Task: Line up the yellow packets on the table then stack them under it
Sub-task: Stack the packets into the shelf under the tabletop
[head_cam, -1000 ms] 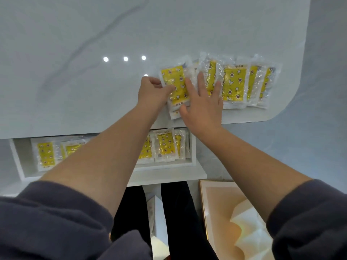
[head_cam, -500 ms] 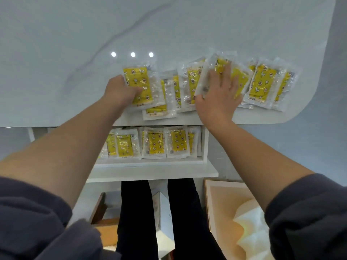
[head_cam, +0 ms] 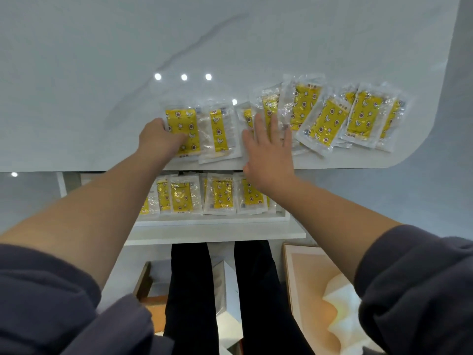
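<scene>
Several yellow packets in clear wrap lie in a loose row near the front edge of the white marble table [head_cam: 102,73]. My left hand [head_cam: 160,139] grips the leftmost packet [head_cam: 182,125] at its lower left corner, thumb on top. A second packet [head_cam: 219,129] lies just right of it. My right hand [head_cam: 268,149] rests flat with straight fingers on the overlapped packets [head_cam: 268,108] in the middle. More packets [head_cam: 325,121] fan out to the right, up to the one [head_cam: 363,114] near the table's rounded corner.
Below the table top a white shelf [head_cam: 217,230] holds a row of several more yellow packets [head_cam: 221,194]. My dark trouser legs [head_cam: 189,290] stand in front of it. A framed orange and white picture [head_cam: 320,290] leans at the lower right, a wooden box [head_cam: 151,295] at the lower left.
My left hand has drawn the leftmost packet further left, opening a gap in the row. My right hand has slid left from the right-hand packets onto the middle ones.
</scene>
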`<move>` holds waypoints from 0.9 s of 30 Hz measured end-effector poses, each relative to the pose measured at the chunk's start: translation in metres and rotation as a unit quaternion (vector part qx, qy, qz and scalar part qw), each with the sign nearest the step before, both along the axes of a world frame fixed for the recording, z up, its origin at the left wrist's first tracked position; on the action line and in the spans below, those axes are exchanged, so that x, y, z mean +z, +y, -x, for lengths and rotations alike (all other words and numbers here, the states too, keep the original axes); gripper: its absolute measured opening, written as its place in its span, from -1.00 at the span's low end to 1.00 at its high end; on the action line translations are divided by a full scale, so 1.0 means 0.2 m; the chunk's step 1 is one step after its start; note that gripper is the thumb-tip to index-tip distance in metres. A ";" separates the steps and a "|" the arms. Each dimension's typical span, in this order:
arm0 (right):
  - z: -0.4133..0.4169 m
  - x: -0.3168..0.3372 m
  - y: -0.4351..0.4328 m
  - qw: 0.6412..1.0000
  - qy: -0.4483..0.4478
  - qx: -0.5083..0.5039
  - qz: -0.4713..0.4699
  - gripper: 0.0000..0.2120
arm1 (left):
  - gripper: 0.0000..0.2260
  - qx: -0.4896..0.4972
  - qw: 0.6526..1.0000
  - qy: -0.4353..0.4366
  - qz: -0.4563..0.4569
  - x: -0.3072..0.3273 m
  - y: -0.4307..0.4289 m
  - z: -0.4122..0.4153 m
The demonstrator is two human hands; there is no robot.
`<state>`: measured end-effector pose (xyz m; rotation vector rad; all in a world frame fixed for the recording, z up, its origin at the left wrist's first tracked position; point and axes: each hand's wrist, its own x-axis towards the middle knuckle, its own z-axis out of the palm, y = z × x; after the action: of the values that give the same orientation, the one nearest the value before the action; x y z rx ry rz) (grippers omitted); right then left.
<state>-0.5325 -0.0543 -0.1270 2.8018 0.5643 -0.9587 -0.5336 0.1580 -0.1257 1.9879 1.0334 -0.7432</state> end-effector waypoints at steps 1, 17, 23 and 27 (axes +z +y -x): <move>0.01 -0.01 0.03 1.000 0.019 0.001 0.002 -0.34 | -0.83 -0.008 1.000 0.001 0.000 -0.01 0.00 0.01; -0.21 0.08 -0.22 0.968 0.069 -0.239 -0.035 -0.29 | -0.30 -0.485 0.863 -0.041 -0.137 0.00 -0.28 0.05; -0.24 0.08 -0.32 0.964 0.026 -0.262 -0.042 -0.35 | -0.38 -0.487 0.848 -0.038 -0.205 -0.01 -0.35 0.06; -0.22 0.05 -0.38 0.966 0.063 -0.249 -0.042 -0.25 | -0.29 -0.563 0.803 -0.118 -0.154 -0.02 -0.57 0.00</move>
<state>-0.4891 -0.1312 -0.1171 3.0386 -0.1096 -1.2246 -0.5327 0.0439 -0.1306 2.8479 -0.3406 -0.8861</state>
